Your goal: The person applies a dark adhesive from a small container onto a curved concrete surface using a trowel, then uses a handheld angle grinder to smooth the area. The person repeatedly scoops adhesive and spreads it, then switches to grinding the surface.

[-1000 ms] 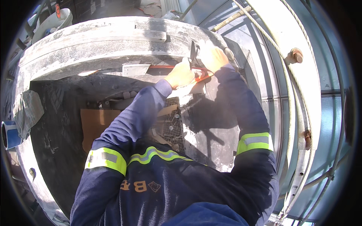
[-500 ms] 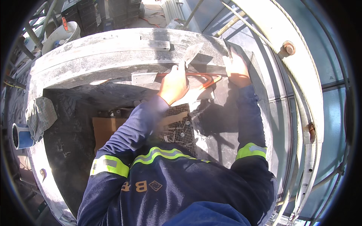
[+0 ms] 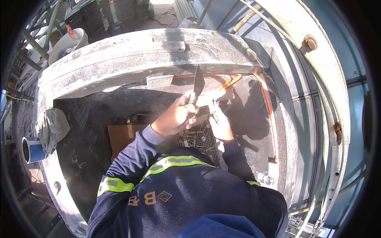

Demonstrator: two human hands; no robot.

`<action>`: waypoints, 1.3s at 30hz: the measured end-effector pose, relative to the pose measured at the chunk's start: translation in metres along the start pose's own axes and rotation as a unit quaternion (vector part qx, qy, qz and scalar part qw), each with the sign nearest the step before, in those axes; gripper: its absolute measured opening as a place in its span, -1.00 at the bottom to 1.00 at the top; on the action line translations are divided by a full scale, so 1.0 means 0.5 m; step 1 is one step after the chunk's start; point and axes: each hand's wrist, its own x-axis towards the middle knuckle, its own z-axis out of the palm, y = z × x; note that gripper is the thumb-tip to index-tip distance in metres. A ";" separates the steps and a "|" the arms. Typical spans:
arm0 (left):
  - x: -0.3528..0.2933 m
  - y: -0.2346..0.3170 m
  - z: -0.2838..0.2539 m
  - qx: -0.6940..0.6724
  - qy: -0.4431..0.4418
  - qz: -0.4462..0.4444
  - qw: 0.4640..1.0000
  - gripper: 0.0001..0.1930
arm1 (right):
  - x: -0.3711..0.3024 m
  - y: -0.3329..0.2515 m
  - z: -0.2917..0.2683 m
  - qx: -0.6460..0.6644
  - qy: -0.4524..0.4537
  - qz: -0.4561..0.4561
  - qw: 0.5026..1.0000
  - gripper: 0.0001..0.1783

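My left hand (image 3: 174,114) is closed round a putty knife (image 3: 199,81), whose pointed blade stands up in front of the far wall of the gondola-like platform. To its right, my right hand (image 3: 222,126) is closed, its fingertips beside a small dark piece; what it holds is seen edge-on and I cannot make it out. Both hands are close together over a mesh grating (image 3: 198,139) strewn with light scraps. Beyond them an orange strip (image 3: 267,101) runs along the inner edge, with a flat grey plate (image 3: 159,82) at its left end.
A grey-dusted rim (image 3: 119,43) curves round the recess. On its left side hang a cloth (image 3: 52,127) and a blue-and-white roll or can (image 3: 33,150). Brown cardboard (image 3: 121,139) lies in the recess. A white bucket (image 3: 73,43) stands far left; ropes and a bolted beam (image 3: 341,131) are at right.
My right hand has come away from the far right corner, where it held a dark flat blade, back toward my left hand. My left hand has drawn slightly nearer, and the knife now points upright.
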 end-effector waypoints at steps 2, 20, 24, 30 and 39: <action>-0.004 -0.018 -0.006 0.014 0.069 0.014 0.997 -0.43 | 0.000 0.008 0.030 0.038 0.099 -0.030 0.994 -0.37; -0.029 -0.100 -0.053 0.079 0.089 0.000 0.993 -0.77 | -0.002 -0.061 0.041 -0.234 0.087 -0.192 0.949 -0.30; -0.024 -0.051 0.031 -0.026 0.030 -0.025 0.999 -0.79 | 0.045 -0.093 0.010 -0.317 0.159 -0.232 0.906 -0.21; 0.060 0.003 0.019 -0.082 0.107 0.109 0.985 -0.79 | 0.111 -0.023 -0.081 -0.347 0.190 -0.196 0.897 -0.45; 0.279 0.028 -0.111 -0.007 0.141 -0.028 0.990 -0.77 | 0.292 -0.010 -0.137 -0.118 0.059 -0.205 0.970 -0.62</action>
